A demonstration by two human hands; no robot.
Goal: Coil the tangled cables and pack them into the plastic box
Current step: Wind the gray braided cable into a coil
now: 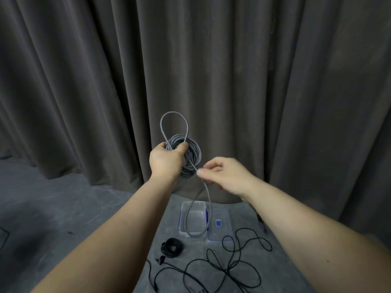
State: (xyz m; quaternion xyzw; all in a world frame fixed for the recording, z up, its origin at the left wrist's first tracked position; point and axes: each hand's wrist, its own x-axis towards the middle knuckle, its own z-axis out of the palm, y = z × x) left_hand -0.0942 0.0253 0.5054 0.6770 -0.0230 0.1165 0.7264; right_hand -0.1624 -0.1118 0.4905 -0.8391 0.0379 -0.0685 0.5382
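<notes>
Curtain behind, left hand gripping cable coil

Both bare arms reach forward, left hand gripping, right hand pinching with thumb and forefinger.

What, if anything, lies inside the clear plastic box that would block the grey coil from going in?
Nothing visible does. The plastic box is open and looks empty, its lid lying beside it. Only the loose tail of the grey coil, held by the left hand, hangs in front of it.
</notes>
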